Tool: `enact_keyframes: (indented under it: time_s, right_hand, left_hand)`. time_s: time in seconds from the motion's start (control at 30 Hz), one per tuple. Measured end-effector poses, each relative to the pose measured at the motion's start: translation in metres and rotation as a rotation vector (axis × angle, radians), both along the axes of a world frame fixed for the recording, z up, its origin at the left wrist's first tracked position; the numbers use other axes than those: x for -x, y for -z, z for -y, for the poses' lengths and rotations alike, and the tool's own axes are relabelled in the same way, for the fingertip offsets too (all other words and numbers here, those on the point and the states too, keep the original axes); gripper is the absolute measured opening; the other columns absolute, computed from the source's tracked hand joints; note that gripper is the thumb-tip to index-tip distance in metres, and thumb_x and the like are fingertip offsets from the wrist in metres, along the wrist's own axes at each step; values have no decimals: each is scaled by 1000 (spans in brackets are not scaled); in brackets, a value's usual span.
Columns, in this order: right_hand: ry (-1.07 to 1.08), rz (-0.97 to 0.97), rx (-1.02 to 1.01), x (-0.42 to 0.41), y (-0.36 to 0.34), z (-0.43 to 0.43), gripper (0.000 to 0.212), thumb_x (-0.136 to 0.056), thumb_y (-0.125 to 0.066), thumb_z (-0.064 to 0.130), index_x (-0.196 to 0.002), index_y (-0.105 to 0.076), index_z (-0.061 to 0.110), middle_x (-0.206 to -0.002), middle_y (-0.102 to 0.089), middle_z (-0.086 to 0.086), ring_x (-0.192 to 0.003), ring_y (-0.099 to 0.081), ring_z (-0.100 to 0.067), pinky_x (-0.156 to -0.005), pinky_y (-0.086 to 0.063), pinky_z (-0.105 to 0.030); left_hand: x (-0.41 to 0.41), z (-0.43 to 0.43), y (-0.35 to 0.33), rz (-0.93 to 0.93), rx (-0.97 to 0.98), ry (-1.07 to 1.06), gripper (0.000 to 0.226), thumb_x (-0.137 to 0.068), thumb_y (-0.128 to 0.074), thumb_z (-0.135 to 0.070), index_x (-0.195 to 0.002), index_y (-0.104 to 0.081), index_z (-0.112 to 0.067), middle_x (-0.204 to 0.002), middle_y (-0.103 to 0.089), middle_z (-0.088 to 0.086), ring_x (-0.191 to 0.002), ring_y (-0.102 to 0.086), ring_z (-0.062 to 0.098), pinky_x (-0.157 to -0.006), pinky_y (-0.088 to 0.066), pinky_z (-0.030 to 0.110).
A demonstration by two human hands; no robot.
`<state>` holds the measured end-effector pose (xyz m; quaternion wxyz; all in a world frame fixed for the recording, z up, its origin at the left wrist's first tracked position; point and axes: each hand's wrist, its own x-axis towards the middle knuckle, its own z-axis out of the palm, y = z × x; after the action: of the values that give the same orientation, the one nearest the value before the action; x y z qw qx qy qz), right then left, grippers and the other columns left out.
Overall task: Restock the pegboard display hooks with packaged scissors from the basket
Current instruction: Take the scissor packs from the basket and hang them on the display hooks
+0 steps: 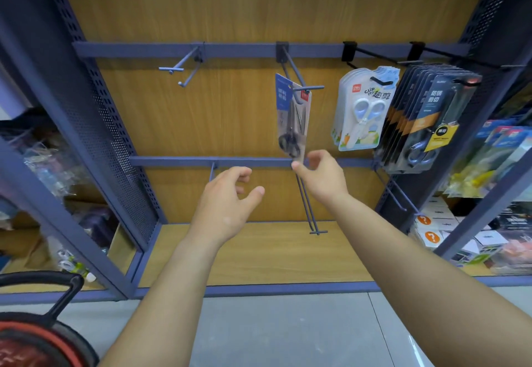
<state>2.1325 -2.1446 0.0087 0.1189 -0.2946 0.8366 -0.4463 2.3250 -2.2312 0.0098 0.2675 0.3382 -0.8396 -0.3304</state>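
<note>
1. Low at the left sits the round red-rimmed basket with a black handle (43, 335); only its edge is in frame, so its contents are not visible.
2. Left hand (227, 197) hangs loosely curled, holding nothing.
3. Right hand (324, 176) has its thumb at the bottom corner of the blue-topped carded pack of grey scissors (292, 119); pinching or merely touching, I cannot tell.
4. That pack hangs near the tip of the grey metal double-prong hook (293, 67), twisted edge-on.
5. Risk: a downward or outward tug may slide it off.
6. Risk: either wrist could snag the bare lower hook (308, 202).
</note>
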Motion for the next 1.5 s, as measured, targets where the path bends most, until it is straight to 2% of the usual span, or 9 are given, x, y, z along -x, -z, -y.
enact_keyframes:
  time_s: [0.33, 0.57, 0.7, 0.8, 1.0, 1.1, 1.2, 1.3, 1.5]
  right_hand:
    - [-496, -342, -337, -103, -27, -20, 51, -90, -71, 47, -131, -59, 19, -131, -61, -4, -120, -61, -22, -101, -49, -38]
    - [-897, -547, -391, -262, -46, 10, 54, -94, -65, 52, -137, -52, 22, -135, -52, -6, -123, -55, -31, -97, -49, -42]
    - [-1105, -626, -407, -362, -27, 28, 52, -92, -65, 53, -129, -54, 18, -128, -54, -11, -117, -56, -35, -93, -52, -46]
    - [-1232, -608, -434, -427, -1, 39, 55, -91, -66, 53, -128, -55, 14, -126, -55, -14, -116, -57, -37, -90, -51, -45]
    - [-1361, -548, -580, -505, 71, 60, 59, -88, -69, 54, -130, -57, 14, -130, -59, -16, -120, -58, -38, -96, -50, -43]
    - [-1384, -489, -648, -520, 102, 72, 65, -89, -69, 51, -137, -53, 11, -138, -57, -15, -124, -57, -35, -98, -48, -38]
    - [-1384, -437, -705, -529, 126, 86, 71, -89, -71, 48, -144, -49, 10, -142, -53, -14, -126, -56, -32, -99, -47, -37]
    - [-1379, -392, -706, -534, 146, 98, 68, -88, -73, 44, -142, -49, 11, -138, -58, -13, -124, -57, -29, -100, -49, -39]
    - [-1336, -292, -650, -519, 174, 113, 50, -87, -77, 34, -130, -57, 15, -115, -67, -1, -102, -62, -20, -92, -50, -36]
  left_hand:
    - [-83, 3, -32, 213, 44, -81, 55, -94, -68, -46, -142, -55, -23, -143, -57, -4, -121, -60, 17, -104, -48, 38]
    - [-317, -28, -17, 462, 22, -356, 55, -89, -74, -44, -135, -62, -16, -131, -65, 4, -118, -64, 23, -100, -49, 36]
    - [-456, -65, 21, 620, -85, -504, 93, -71, -49, -76, -136, -61, -12, -137, -65, 8, -125, -61, 26, -104, -44, 34]
    - [-529, -93, 51, 663, -225, -609, 88, -77, -59, -70, -139, -60, -8, -140, -63, 12, -128, -59, 27, -106, -43, 34]
    - [-577, -107, 101, 613, -379, -661, 98, -65, -47, -73, -134, -61, -4, -136, -64, 15, -124, -61, 29, -101, -45, 35]
    - [-581, -90, 134, 583, -469, -676, 74, -82, -64, -58, -138, -55, -11, -140, -60, 11, -126, -58, 27, -99, -44, 33]
    - [-577, -69, 170, 525, -526, -697, 73, -91, -69, -51, -148, -47, -11, -148, -53, 10, -134, -53, 29, -108, -43, 38]
    - [-567, -53, 198, 417, -616, -718, 60, -90, -71, -49, -137, -52, -17, -124, -64, 4, -118, -62, 27, -92, -50, 37]
    - [-553, -36, 238, 219, -757, -801, 75, -64, -82, -65, -118, -47, -26, -119, -65, -1, -108, -63, 18, -95, -53, 44]
